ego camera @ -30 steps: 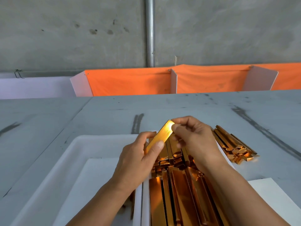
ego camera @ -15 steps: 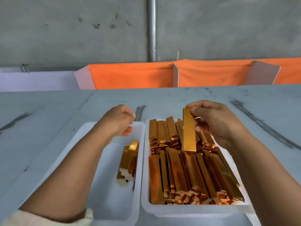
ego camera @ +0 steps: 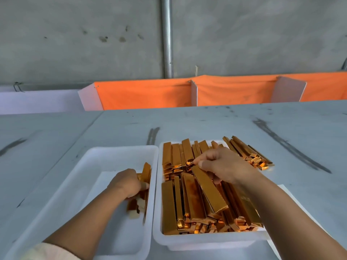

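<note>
Two white plastic trays sit side by side at the near edge of the grey worktop [ego camera: 187,121], their long walls almost touching. The right tray [ego camera: 206,241] is packed with long, narrow gold foil boxes in two rows, a far one and a near one. They are too crowded and overlapped to count exactly, but there are well over a dozen.

The right hand [ego camera: 223,166] pinches one gold box [ego camera: 208,190] by its far end between thumb and curled fingers. That box lies tilted across the top of the near row, its near end pointing towards the tray's near wall.

The left tray [ego camera: 116,150] holds only a small stack [ego camera: 146,170] of the same boxes, perhaps three or four, lying against its right wall. The left hand [ego camera: 125,182] is down on this stack, with its fingers and thumb curled round it.

One loose pile [ego camera: 247,152] of flattened gold boxes lies on the worktop just beyond the right tray's far right corner. A white sheet [ego camera: 293,203] shows under that tray's right side.

Along the worktop's far edge runs an orange cloth [ego camera: 146,94] broken by three white dividers [ego camera: 194,92]. A single metal pipe [ego camera: 167,34] climbs the concrete wall behind.
</note>
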